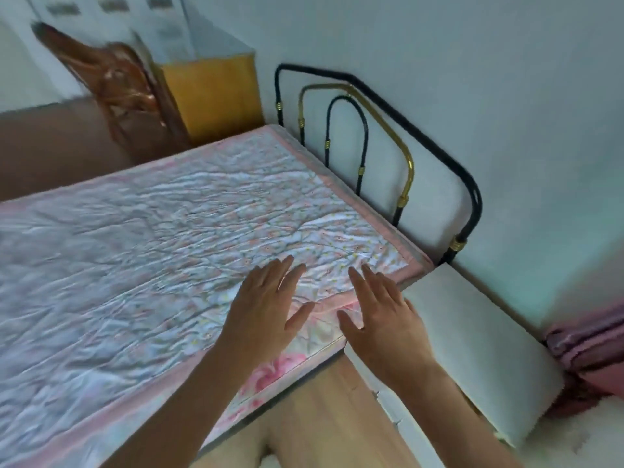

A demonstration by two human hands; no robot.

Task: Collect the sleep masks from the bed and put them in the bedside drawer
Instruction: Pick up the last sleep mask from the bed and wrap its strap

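- Wooden flooring [324, 410] is seen nearest, running between the bed and a white bedside unit [472, 336] on the right, whose flat top is shown but no drawer front can be made out.
- Both hands are held open with fingers spread, and nothing is gripped: the left hand [266, 305] is over the quilt near the bed's corner, the right hand [381, 315] over the bed's edge just beside the unit.
- No sleep mask can be found on the pink floral quilt [152, 251], so none lies near either hand.
- The step is judged to be either a search or a finished collection; next, the bed would need scanning.
- Farthest, a metal headboard [388, 136] is set against the wall.
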